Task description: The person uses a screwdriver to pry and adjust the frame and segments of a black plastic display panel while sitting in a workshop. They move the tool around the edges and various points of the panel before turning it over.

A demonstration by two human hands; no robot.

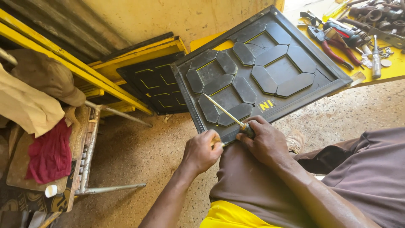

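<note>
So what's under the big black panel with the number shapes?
The black segmented panel rests on the person's brown-trousered knee at its near edge and a yellow board behind. The panel covers whatever else is beneath it.

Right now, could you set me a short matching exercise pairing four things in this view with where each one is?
Things:
1. screwdriver
2. black panel
3. red-handled pliers
4. red cloth

Places:
A. on the yellow bench, top right
B. propped against the person's knee
C. in the right hand
D. draped on the chair at left

Pairs: 1-C, 2-B, 3-A, 4-D
</note>
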